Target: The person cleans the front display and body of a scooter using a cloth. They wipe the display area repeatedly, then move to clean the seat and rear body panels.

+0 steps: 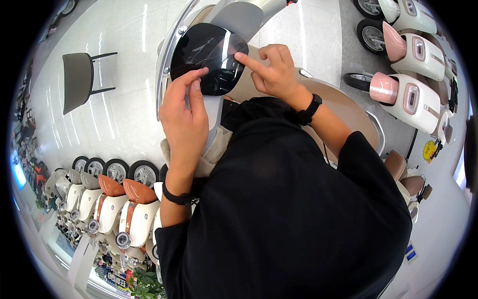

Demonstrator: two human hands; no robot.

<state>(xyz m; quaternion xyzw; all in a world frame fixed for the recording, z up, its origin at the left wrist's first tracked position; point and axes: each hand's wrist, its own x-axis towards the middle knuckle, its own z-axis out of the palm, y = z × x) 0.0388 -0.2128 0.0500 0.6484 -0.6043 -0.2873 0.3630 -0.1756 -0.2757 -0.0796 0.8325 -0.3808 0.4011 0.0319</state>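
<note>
A glossy black rounded panel (220,80) is mounted on a silver-and-tan scooter in front of me, with bright reflections across it. My right hand (274,69) reaches over from the right with its index finger extended; that fingertip appears to rest on the panel's right part, while the other fingers are curled. My left hand (185,108) is at the panel's lower left edge. Its index finger and thumb point over the black surface, slightly apart, and I see nothing between them. Whether the left fingertips touch the panel, I cannot tell. A lighter see-through patch shows near the upper right rim.
A curved chrome rail (161,80) runs along the panel's left side. The tan scooter body (343,108) extends to the right. Cream scooters with orange fronts (138,220) line the lower left, and pink-fronted ones (414,99) the right. A grey chair (77,82) stands at left.
</note>
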